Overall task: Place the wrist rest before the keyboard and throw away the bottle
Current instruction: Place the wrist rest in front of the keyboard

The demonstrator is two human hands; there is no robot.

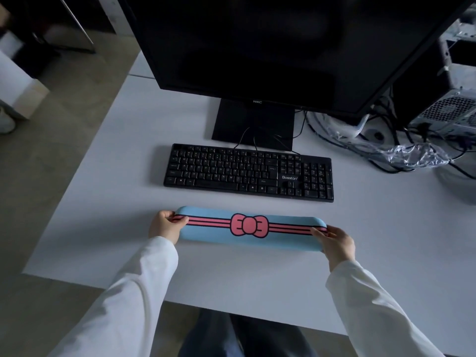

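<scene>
Holding the wrist rest (251, 229) by both ends: left hand (164, 226) and right hand (336, 242) each pinch an end, thumb on top. Its long axis runs parallel to the keyboard (248, 172), just nearer the person, small gap between. No bottle in view.

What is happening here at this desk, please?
A person in white sleeves holds a blue wrist rest with a pink bow, the left hand gripping one end and the right hand the other. It sits parallel to the black keyboard, on the near side, with a gap of bare desk between them. A dark monitor stands behind. No bottle is clearly visible, so that step seems not yet done.
</scene>
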